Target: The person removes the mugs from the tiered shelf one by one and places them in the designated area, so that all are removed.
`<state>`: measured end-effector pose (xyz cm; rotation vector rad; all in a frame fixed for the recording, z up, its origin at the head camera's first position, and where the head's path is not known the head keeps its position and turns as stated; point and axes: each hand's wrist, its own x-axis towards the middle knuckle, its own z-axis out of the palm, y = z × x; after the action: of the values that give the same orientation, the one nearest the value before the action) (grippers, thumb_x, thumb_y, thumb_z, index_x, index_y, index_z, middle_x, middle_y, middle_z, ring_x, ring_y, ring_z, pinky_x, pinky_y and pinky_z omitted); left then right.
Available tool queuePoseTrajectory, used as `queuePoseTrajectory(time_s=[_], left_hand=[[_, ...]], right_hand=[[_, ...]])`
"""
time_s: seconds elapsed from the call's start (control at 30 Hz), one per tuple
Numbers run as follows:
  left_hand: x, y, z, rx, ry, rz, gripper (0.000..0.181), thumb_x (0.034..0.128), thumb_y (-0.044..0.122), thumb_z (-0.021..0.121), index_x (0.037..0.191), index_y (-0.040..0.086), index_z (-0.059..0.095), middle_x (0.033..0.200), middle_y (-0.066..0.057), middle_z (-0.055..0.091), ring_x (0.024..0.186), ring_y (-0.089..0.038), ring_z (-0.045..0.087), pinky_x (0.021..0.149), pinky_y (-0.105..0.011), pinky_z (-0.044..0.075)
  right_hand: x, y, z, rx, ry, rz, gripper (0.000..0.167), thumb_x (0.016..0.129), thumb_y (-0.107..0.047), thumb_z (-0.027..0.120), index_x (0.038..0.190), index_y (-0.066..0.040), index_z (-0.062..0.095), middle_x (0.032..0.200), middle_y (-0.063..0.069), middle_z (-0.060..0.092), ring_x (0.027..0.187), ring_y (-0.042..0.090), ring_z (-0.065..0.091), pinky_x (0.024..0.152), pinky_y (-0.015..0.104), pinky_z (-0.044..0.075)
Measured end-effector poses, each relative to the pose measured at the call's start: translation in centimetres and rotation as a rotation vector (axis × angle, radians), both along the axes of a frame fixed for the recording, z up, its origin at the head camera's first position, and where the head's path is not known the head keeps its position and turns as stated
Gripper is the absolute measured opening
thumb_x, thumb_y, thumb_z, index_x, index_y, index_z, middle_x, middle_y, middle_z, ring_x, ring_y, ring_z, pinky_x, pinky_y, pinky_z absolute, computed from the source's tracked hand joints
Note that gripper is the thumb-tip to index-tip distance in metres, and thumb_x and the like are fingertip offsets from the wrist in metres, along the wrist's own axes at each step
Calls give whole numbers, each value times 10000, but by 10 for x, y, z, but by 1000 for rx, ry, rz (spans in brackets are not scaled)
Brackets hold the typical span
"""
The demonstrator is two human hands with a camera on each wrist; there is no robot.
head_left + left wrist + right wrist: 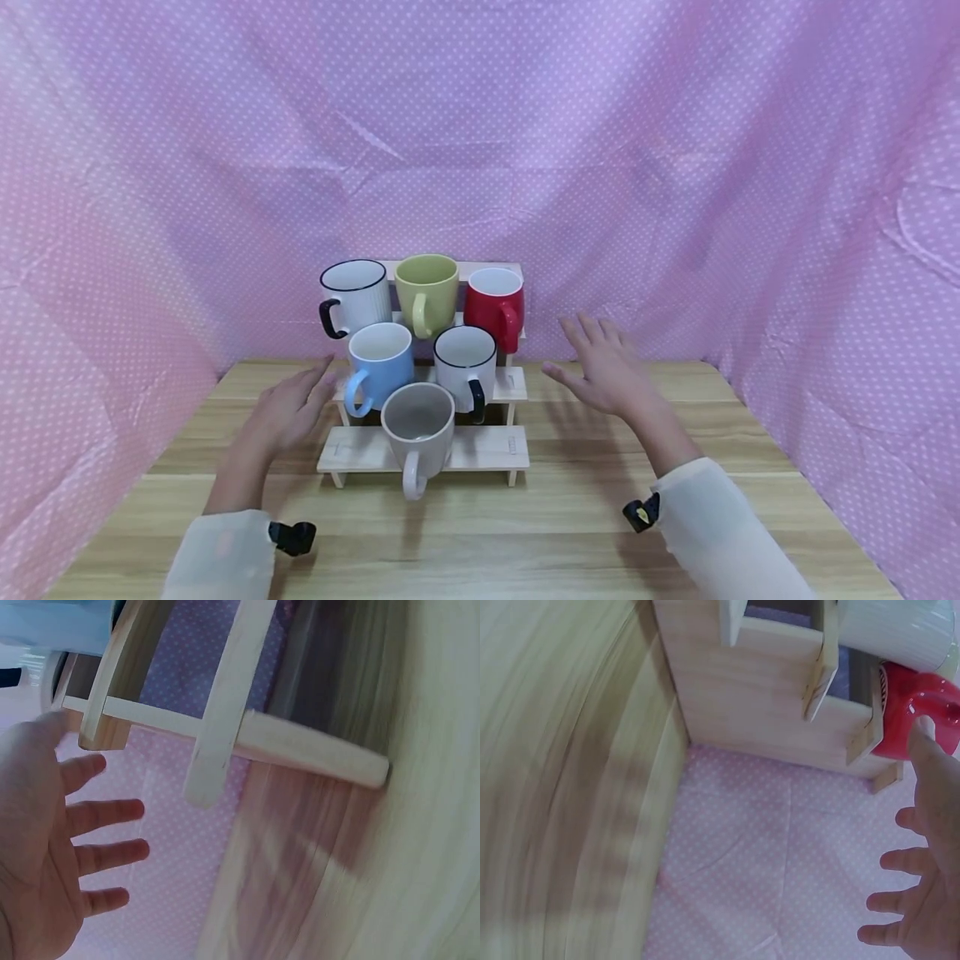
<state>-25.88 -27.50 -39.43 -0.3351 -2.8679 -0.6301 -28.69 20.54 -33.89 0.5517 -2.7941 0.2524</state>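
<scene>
The left grip is spread by the wooden step rack, maybe touching it. The rack holds a ribbed white cup, blue cup, grey cup, green cup, smooth white cup, shiny red cup. The right grip is spread above the stripy desk.

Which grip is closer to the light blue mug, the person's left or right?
The left grip: it is beside the wooden stand, just left of the light blue mug. The right grip is farther off, beyond the stand's right side.
</scene>
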Motion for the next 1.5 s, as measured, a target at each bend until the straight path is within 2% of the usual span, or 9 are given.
queuePoseTrajectory(time_s=[0.27,0.43,0.67,0.8,1.03,1.13,1.3,1.37,1.5], left_hand=[[-1,2,-10,187,10,1,649,1126,452,275,1551,-28,375,1444,-324,512,1253,-517,546,1033,-679,441],[-3,5,-16,286,46,38,608,1125,418,335,1492,-50,463,1265,-315,639,1155,-477,615,972,-646,493],[-3,12,-20,452,59,121,510,1107,363,447,1439,-10,548,1083,-199,673,896,-258,613,731,-311,539],[-2,16,-22,568,63,153,450,1091,307,509,1410,-3,582,1138,-215,669,865,-246,653,680,-196,555],[0,20,-23,685,23,210,462,1085,346,522,1411,27,594,1327,-196,626,950,-233,645,767,-258,603],[-1,22,-24,753,-3,210,494,1076,369,539,1425,21,578,1368,-187,599,978,-164,627,823,-245,601],[-2,25,-23,849,-8,225,466,1053,327,603,1380,-6,611,1206,-99,662,941,-121,638,804,-202,591],[-2,25,-21,869,-12,242,448,1041,309,629,1354,-12,632,1141,-50,674,930,-119,648,791,-191,590],[0,26,-15,872,-52,265,445,1032,298,647,1352,-11,634,1180,-66,681,934,-85,652,791,-176,585]], right_hand=[[5,-21,9,-80,2,20,824,1005,-661,471,1599,-103,343,1634,183,324,1496,429,276,1207,645,247],[6,-32,12,-152,61,58,793,1002,-666,479,1550,-94,437,1564,163,446,1440,392,395,1166,621,351],[9,-46,16,-182,142,98,693,1008,-578,557,1494,-85,511,1465,159,559,1347,370,512,1091,591,459],[10,-53,19,-191,180,121,643,1008,-533,590,1450,-68,554,1408,155,606,1304,361,554,1072,564,486],[11,-61,22,-236,228,149,531,1013,-434,630,1383,-53,614,1338,143,658,1244,339,603,1048,521,517],[11,-63,22,-284,202,164,503,1010,-398,648,1369,-47,628,1331,141,665,1235,333,608,1041,513,524],[7,-69,20,-429,109,216,440,1017,-352,650,1319,-33,663,1184,110,715,1093,282,650,921,447,590],[6,-71,19,-515,63,240,397,1019,-318,650,1289,-28,681,1108,91,728,1011,255,667,859,417,608],[4,-73,20,-668,-29,226,349,1018,-301,656,1245,-42,715,1086,78,743,943,232,694,820,398,624]])
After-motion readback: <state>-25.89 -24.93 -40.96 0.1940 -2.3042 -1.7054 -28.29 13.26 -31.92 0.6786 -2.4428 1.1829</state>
